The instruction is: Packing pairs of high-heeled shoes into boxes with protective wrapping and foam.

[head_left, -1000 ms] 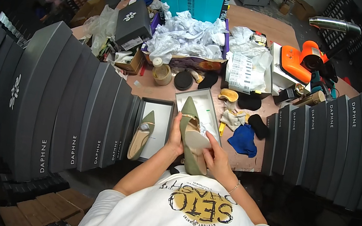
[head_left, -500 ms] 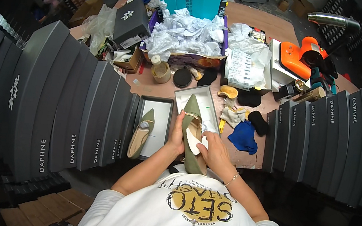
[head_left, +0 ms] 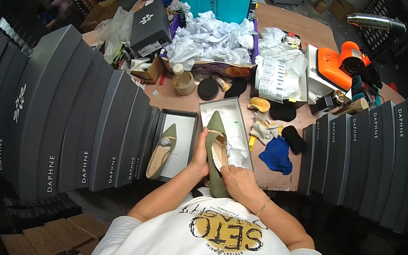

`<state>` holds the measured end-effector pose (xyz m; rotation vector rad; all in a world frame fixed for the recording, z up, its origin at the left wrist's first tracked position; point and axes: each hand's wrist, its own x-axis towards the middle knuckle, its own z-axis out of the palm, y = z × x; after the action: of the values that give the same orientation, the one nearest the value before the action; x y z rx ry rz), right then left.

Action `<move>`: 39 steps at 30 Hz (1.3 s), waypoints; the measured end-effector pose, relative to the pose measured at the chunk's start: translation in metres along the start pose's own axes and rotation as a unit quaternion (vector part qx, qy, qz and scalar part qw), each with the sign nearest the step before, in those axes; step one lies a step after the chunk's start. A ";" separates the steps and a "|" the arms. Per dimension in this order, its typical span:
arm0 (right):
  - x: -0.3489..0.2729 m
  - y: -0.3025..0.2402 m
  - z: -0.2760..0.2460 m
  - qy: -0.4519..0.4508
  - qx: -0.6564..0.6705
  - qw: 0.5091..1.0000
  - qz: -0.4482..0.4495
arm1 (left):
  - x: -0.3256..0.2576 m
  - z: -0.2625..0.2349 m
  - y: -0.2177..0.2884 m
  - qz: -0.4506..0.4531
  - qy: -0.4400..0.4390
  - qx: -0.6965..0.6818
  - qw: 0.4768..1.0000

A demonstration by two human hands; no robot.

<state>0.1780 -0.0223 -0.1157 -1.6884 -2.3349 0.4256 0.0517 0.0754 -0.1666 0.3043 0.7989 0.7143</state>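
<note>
My left hand (head_left: 200, 159) is wrapped round the side of an olive-green pointed flat shoe (head_left: 219, 122) with a glittery gold strap, toe pointing away from me. At the shoe's opening my right hand (head_left: 242, 183) is closed, its fingertips pressed down inside. A thin white insole-like piece (head_left: 218, 156) shows in the shoe, running up to those fingertips; the rest of it is hidden. The matching shoe (head_left: 160, 154) leans in a grey open shoebox (head_left: 180, 147) on the left, sole-side lining facing up. Behind the held shoe lies a grey box lid (head_left: 240, 119) with white paper (head_left: 237, 150).
Upright grey shoeboxes line the left (head_left: 58, 123) and right (head_left: 367, 155). Ahead stand a purple box of crumpled paper (head_left: 214, 37), a jar (head_left: 183, 80) and a round black tin (head_left: 208, 89). A blue cloth (head_left: 277, 155) and an orange tool (head_left: 333, 67) lie to the right.
My right hand has moved slightly down and closed, and the white piece has gone deeper into the shoe. My left hand keeps its hold.
</note>
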 end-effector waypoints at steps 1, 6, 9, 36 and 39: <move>0.004 -0.001 -0.002 -0.006 -0.017 1.000 0.011 | 0.000 0.000 0.001 0.002 0.007 -0.001 1.000; 0.027 0.006 0.006 0.044 -0.024 0.998 0.026 | 0.003 -0.002 0.004 0.040 0.047 -0.071 0.996; 0.023 -0.003 0.006 0.021 -0.039 0.996 -0.073 | -0.002 0.002 -0.002 0.023 0.031 -0.018 0.999; 0.061 0.032 -0.004 0.142 0.329 0.934 0.000 | 0.003 -0.020 0.011 -0.028 -0.039 -0.122 0.991; 0.048 0.071 0.013 0.057 0.504 0.837 0.204 | -0.007 -0.017 0.021 -0.057 -0.067 -0.079 0.993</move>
<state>0.2216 0.0433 -0.1525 -1.5041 -1.1874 1.2971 0.0259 0.0860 -0.1635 0.1607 0.6240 0.6382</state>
